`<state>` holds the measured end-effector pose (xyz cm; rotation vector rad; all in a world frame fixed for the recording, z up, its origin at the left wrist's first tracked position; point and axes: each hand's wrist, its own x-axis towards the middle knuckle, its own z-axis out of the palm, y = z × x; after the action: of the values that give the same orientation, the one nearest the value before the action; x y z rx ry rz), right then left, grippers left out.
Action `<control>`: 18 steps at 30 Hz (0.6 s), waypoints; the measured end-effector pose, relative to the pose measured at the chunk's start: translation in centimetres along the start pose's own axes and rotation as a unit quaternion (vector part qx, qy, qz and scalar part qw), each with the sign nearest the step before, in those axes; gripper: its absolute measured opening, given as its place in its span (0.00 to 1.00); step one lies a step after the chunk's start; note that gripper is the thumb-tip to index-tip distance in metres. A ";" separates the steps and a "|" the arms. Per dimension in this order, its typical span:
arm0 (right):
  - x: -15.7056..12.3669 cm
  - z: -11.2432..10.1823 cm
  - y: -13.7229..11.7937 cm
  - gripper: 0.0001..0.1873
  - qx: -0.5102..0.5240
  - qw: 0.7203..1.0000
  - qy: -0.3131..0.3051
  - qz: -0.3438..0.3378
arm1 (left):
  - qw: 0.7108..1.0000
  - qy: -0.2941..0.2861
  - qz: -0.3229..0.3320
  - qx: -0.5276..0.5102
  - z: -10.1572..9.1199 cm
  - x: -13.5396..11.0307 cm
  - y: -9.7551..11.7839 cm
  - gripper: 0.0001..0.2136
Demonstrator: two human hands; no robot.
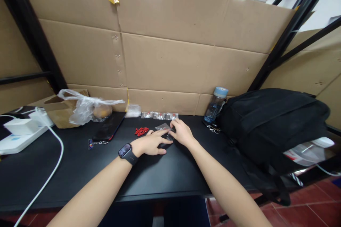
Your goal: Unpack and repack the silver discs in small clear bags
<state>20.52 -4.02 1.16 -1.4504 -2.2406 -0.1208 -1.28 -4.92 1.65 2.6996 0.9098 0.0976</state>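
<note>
My left hand (150, 144), with a black smartwatch (127, 153) on its wrist, lies on the black table (80, 170), its index finger stretched toward a small clear plastic bag (163, 127). My right hand (181, 132) has curled fingers that pinch the same bag from the right. A small pile of red pieces (141, 131) lies just left of the hands. Behind them, three small clear packets with red parts inside (160, 115) sit in a row against the cardboard wall.
A black backpack (271, 127) fills the right side, with a blue-capped water bottle (215, 105) beside it. At left are a dark phone (109, 127), a paper bag with clear plastic (80, 108), a white power strip (18, 134) and a white cable (57, 156).
</note>
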 end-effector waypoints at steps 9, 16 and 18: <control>0.7 1.5 -0.7 0.18 -0.031 0.999 0.041 -0.005 | 1.000 -0.013 0.005 -0.001 -1.4 -0.6 -0.3 0.22; 1.1 2.0 -1.0 0.17 -0.042 0.998 0.043 0.026 | 0.998 0.037 0.036 -0.023 -1.7 -0.5 -0.8 0.12; 1.0 1.7 -0.7 0.18 -0.016 0.999 0.029 0.011 | 0.997 0.073 0.025 -0.017 -1.6 -0.4 -0.9 0.11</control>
<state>19.02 -2.95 0.24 -1.4705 -2.1846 -0.1908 -2.37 -4.04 2.95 2.7123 0.8734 0.3224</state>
